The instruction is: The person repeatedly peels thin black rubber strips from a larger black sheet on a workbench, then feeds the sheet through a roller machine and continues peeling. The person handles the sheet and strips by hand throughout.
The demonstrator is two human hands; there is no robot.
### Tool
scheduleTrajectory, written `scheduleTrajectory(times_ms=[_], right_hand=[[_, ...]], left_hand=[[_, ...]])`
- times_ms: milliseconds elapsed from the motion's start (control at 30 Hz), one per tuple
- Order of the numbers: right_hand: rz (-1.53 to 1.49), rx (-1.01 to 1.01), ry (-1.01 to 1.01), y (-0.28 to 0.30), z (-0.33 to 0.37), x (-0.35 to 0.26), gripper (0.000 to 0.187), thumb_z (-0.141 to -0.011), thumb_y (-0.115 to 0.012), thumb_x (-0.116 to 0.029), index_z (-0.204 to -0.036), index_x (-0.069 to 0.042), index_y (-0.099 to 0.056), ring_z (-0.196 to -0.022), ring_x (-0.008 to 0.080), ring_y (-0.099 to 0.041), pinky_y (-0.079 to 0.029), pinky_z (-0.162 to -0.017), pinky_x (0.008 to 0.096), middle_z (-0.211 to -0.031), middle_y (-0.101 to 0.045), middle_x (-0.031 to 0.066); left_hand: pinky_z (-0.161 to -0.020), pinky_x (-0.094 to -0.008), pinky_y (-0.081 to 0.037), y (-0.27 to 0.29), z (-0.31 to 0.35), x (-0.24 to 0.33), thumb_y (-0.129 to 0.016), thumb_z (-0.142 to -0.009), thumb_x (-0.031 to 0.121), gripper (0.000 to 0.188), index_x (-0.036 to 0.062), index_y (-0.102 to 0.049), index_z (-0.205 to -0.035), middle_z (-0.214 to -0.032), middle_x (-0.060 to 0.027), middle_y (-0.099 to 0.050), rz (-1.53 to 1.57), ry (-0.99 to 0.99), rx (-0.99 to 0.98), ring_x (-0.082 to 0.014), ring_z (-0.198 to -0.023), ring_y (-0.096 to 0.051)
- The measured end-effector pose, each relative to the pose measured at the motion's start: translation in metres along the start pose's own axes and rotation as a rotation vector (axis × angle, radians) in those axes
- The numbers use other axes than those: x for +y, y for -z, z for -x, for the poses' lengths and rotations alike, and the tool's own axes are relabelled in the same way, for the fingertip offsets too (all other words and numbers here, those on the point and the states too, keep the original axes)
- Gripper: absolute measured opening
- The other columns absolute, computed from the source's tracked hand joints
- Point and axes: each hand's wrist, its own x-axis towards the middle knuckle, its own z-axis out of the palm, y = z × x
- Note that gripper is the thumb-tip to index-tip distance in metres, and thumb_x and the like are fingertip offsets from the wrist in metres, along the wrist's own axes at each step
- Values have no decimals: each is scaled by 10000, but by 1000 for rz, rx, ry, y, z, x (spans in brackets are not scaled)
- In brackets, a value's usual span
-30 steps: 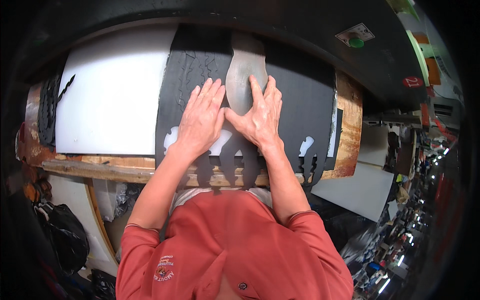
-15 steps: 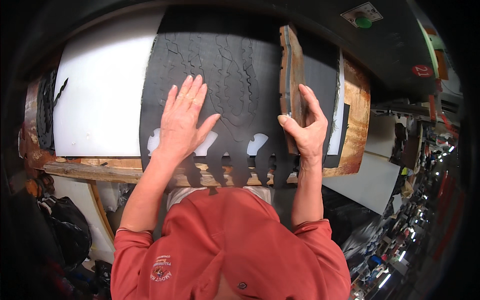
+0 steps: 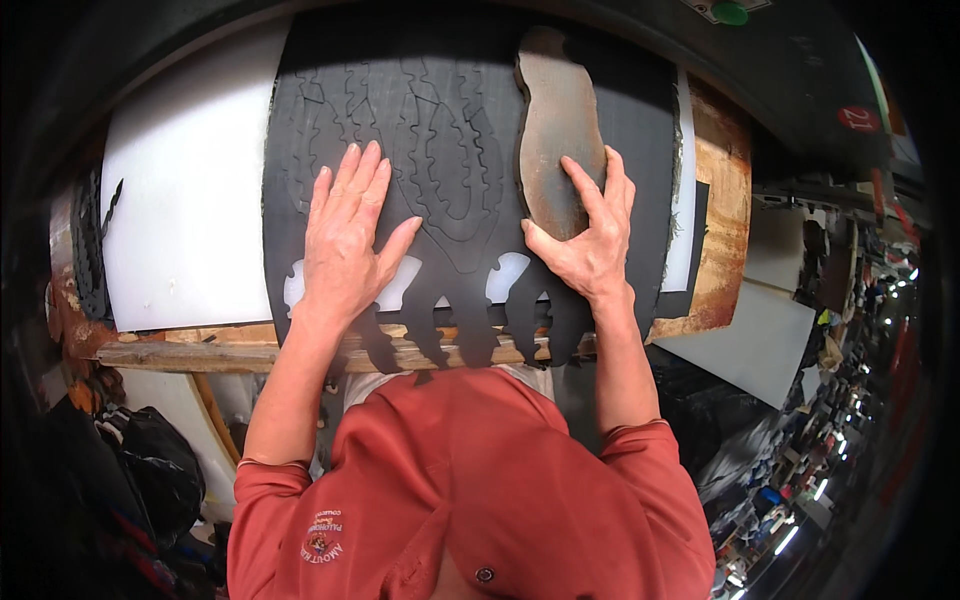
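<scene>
A black rubber-like sheet point(image 3: 330, 120) lies in front of me, with jagged sole-shaped outlines cut into it and strips hanging from its near edge. My left hand point(image 3: 345, 240) rests flat on it, fingers stretched out, thumb apart, holding nothing. On the sheet's right part lies a sole-shaped cutting die point(image 3: 560, 130), its worn brownish face up and its long axis pointing away from me. My right hand point(image 3: 590, 225) grips the die's near end, thumb at the left edge and fingers over the face and right side. The die's underside is hidden.
A white board point(image 3: 200, 200) shows left of the sheet, over a wooden base point(image 3: 722, 230). Black jagged scraps point(image 3: 90, 240) lie at the far left. A dark machine part with a green button point(image 3: 730, 13) overhangs the far side. Below left is a black bag point(image 3: 160, 460).
The die has tipped from standing on its edge to lying face up, a little further left. My right hand has turned over with it; my left hand stays flat on the sheet.
</scene>
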Motion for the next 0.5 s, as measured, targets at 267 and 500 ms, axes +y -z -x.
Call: scheduleTrajectory(times_ms=[267,500], right_hand=[[-8,-14,37,0,-2,3,772,-583,-891,-258,-1305,-44,-724,-1268,480,-525,-513,-1038,537,-1543,-434,354],[-26,130,178,0,-5,2,712,-642,-928,-242,-1266,22,-709,-1339,456,-524,-495,-1088,512,-1474,-554,272]], left_hand=[[-1268,-561,-313,-3,1,1,-843,-908,218,666,5,-581,-1482,-1589,-190,-550,-8,-12,64,-380,-1519,-470],[-1100,-494,-520,19,15,21,-788,-911,34,408,-7,-675,-1302,-1345,-210,-701,238,-74,210,-415,-1299,-646]])
